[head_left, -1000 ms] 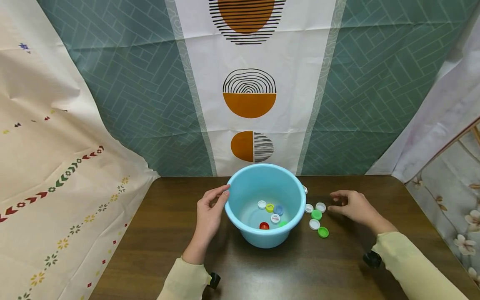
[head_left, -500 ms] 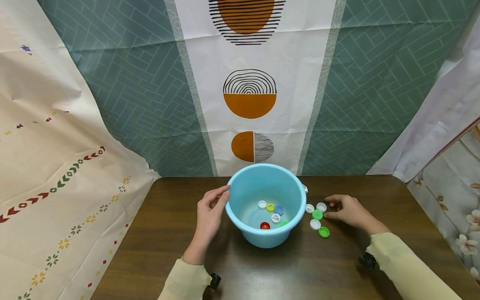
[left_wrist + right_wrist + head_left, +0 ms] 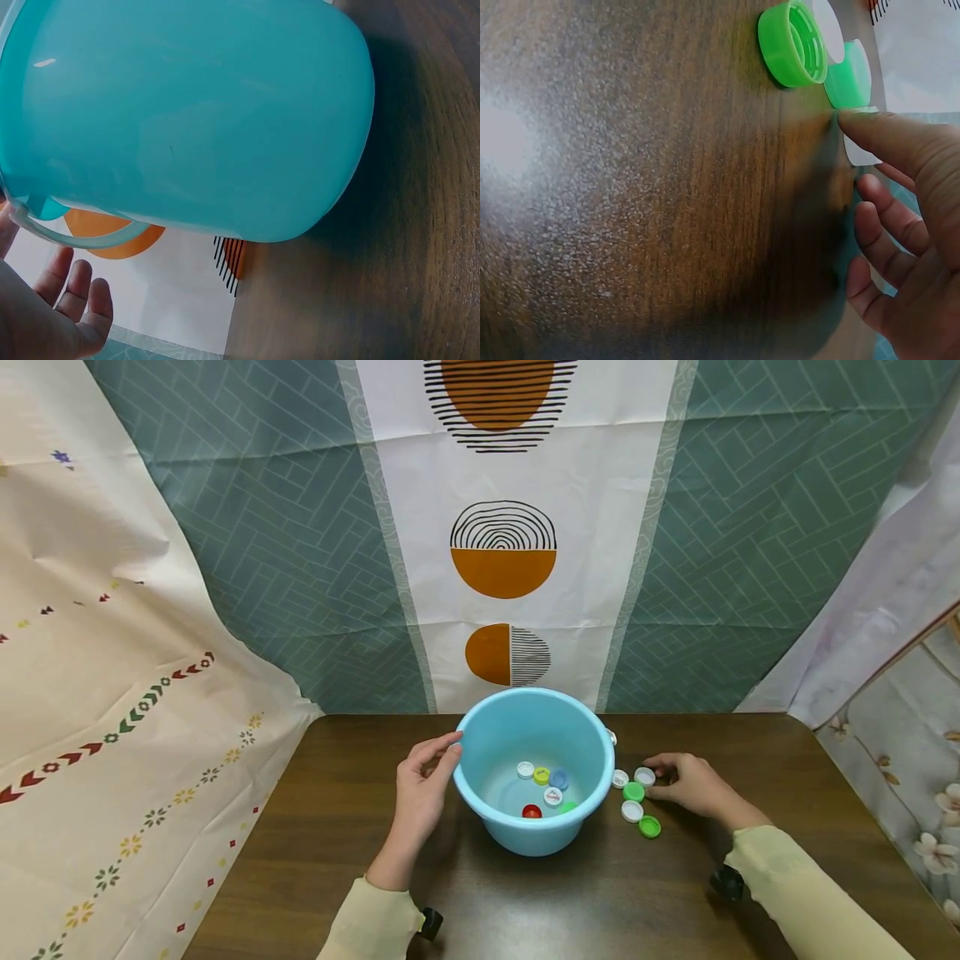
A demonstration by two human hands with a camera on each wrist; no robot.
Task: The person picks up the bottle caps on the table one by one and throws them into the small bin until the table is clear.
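Note:
A light blue bucket (image 3: 533,839) stands upright on the table. My left hand (image 3: 422,787) pinches its left rim between thumb and fingers; in the left wrist view the bucket wall (image 3: 202,112) fills most of the picture and the hand (image 3: 49,315) shows beside the pale handle (image 3: 90,241). To the right of the bucket, my right hand (image 3: 693,787) has thumb and forefinger on either side of a white bottle cap (image 3: 644,777), pinching it on the table. In the right wrist view the thumb partly covers this cap (image 3: 861,150).
Beside the pinched cap lie two green caps (image 3: 633,792) and two white ones (image 3: 632,811). Several caps, among them a red one (image 3: 532,812) and a yellow one (image 3: 542,775), lie inside the bucket. A patterned cloth (image 3: 502,652) hangs behind the brown table (image 3: 337,843).
My right hand has moved left and its thumb and forefinger have come together on the white cap. The left hand has stayed at the bucket's rim.

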